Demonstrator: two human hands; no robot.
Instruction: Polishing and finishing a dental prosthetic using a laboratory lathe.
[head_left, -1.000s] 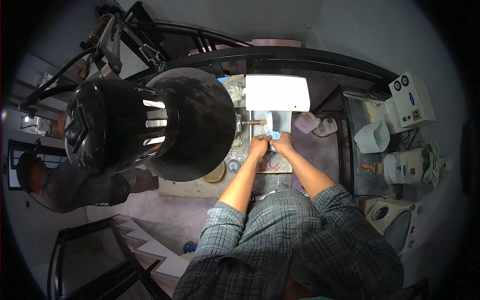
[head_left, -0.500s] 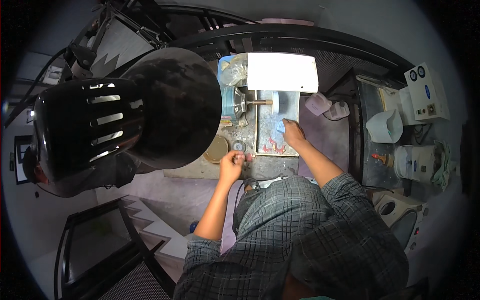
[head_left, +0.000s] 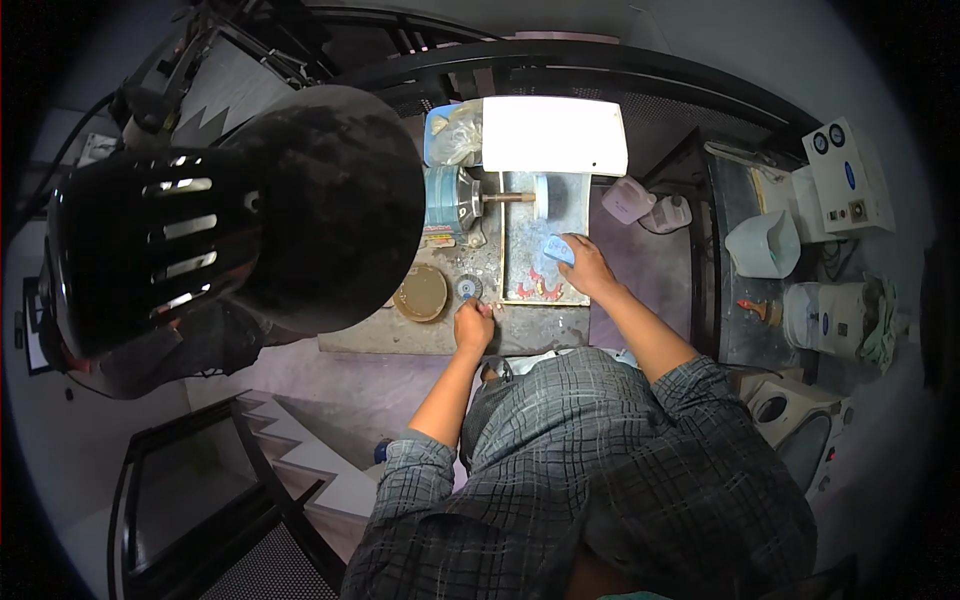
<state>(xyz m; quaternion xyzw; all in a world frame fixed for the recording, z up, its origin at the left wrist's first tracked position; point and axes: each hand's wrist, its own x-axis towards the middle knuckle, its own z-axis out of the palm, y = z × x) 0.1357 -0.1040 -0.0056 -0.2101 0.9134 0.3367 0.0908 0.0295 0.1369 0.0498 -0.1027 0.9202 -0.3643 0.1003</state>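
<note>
My right hand point(head_left: 588, 266) is closed on a light blue block point(head_left: 558, 249) with dark marks, over a shallow metal tray point(head_left: 503, 250). Beneath it in the tray lie several red and pink denture-like pieces point(head_left: 543, 288). Close to the near edge of the worktable, my left hand point(head_left: 474, 326) is curled closed, and what its fingers hold, if anything, is hidden. A small dark round brush-like wheel point(head_left: 468, 287) lies just beyond that hand. Farther back, a teal bench motor point(head_left: 446, 198) carries a shaft point(head_left: 510, 197) with a pale blue-white wheel point(head_left: 541, 197) over the tray.
A round bowl of brownish liquid point(head_left: 420, 294) sits left of my left hand. The large black lamp point(head_left: 330, 210) blocks much of the left side. A white cover point(head_left: 553, 135) stands behind the tray. Jugs point(head_left: 628, 200) stand right of it; a side counter point(head_left: 745, 310) holds machines.
My right hand has turned and lifted slightly, showing more of the blue block's face. My left hand has curled more tightly, and the pink piece beside it barely shows. The view has shifted slightly.
</note>
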